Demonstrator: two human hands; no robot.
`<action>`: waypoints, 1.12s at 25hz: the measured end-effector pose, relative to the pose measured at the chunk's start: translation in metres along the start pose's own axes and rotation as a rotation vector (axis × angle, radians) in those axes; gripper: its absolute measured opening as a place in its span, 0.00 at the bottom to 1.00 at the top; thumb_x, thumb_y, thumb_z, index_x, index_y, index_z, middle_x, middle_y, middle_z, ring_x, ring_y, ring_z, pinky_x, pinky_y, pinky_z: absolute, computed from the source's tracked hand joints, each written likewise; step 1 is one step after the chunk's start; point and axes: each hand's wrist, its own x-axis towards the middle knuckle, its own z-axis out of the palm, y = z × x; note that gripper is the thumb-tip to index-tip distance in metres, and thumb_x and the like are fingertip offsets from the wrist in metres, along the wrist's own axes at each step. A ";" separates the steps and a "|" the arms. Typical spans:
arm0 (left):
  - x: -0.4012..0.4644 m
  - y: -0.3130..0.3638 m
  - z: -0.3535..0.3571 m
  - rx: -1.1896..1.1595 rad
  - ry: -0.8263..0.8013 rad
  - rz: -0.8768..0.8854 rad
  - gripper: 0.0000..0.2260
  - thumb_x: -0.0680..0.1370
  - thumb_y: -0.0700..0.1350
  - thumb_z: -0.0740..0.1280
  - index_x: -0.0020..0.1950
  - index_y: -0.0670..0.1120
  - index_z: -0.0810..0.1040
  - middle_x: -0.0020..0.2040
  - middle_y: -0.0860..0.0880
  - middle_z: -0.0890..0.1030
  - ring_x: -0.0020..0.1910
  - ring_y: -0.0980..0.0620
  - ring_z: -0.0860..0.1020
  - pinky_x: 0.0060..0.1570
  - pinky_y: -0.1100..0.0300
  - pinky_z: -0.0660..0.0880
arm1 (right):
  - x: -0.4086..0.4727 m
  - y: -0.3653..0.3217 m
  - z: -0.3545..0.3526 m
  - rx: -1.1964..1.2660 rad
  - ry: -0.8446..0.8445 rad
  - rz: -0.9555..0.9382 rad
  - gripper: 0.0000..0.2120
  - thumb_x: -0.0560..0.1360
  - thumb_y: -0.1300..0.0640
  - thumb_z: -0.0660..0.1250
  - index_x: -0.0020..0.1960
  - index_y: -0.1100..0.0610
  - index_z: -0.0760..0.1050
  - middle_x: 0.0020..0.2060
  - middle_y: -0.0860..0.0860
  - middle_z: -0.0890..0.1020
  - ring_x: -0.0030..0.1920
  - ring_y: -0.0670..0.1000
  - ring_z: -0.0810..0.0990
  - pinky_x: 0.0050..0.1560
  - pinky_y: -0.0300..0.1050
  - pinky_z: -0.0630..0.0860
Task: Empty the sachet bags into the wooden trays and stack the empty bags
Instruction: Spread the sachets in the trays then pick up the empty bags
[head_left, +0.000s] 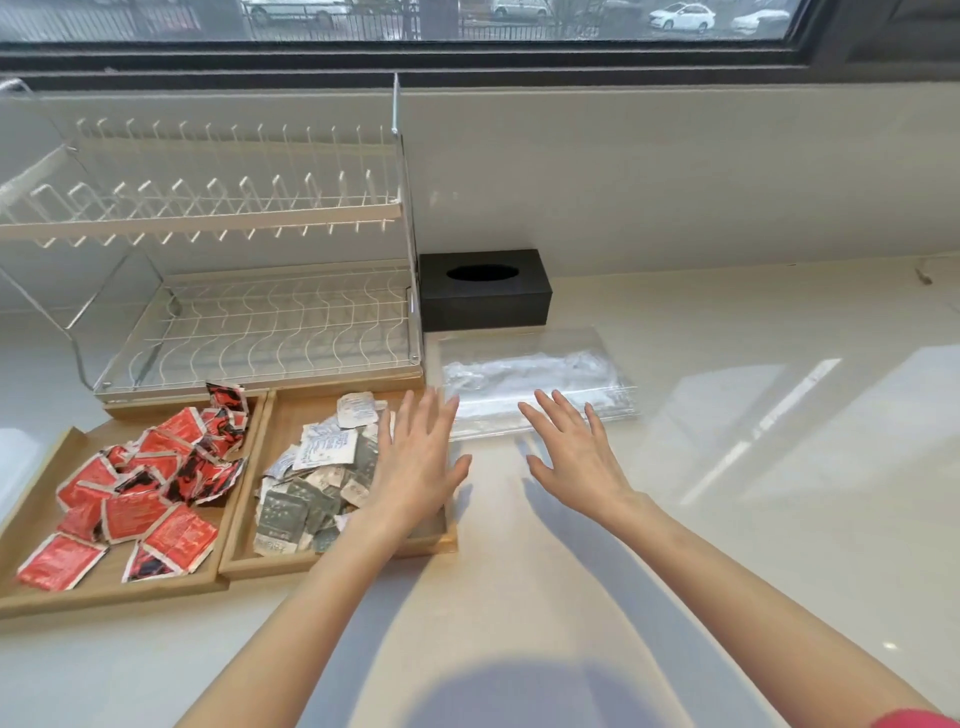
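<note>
Pale countertop (701, 467) under a window carries 2 wooden trays (31, 519), one full of red sachets (135, 514), the other of grey-white sachets (311, 493). Empty clear bags (535, 379) lie flat beyond, by a black tissue box (485, 288). Left hand (421, 467) and right hand (576, 457) hover with fingers spread, holding nothing. Press both palms flat and square the edges so the stack sits even.

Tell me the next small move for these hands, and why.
Probably lower both open hands, left hand and right hand, onto the clear plastic bags to square the stack: both wooden trays already hold sachets, and neither hand holds anything.
</note>
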 end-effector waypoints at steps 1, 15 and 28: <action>0.005 0.008 0.007 0.013 -0.014 -0.003 0.29 0.77 0.52 0.59 0.74 0.50 0.49 0.76 0.45 0.48 0.75 0.45 0.44 0.72 0.47 0.42 | 0.000 0.012 -0.001 -0.013 -0.014 0.009 0.28 0.77 0.56 0.57 0.74 0.52 0.51 0.76 0.51 0.50 0.76 0.51 0.45 0.73 0.53 0.39; 0.083 0.052 0.070 0.129 -0.164 -0.068 0.25 0.77 0.43 0.55 0.73 0.46 0.52 0.76 0.46 0.54 0.75 0.44 0.50 0.71 0.45 0.46 | 0.056 0.124 0.023 -0.261 0.088 -0.044 0.31 0.61 0.70 0.71 0.63 0.61 0.72 0.61 0.57 0.78 0.65 0.56 0.73 0.65 0.58 0.67; 0.034 0.056 0.090 0.158 0.074 0.047 0.12 0.66 0.42 0.74 0.47 0.52 0.79 0.41 0.55 0.85 0.40 0.51 0.83 0.29 0.58 0.76 | 0.012 0.130 0.032 -0.099 0.156 -0.038 0.18 0.57 0.69 0.71 0.43 0.54 0.79 0.36 0.49 0.82 0.36 0.53 0.82 0.39 0.42 0.76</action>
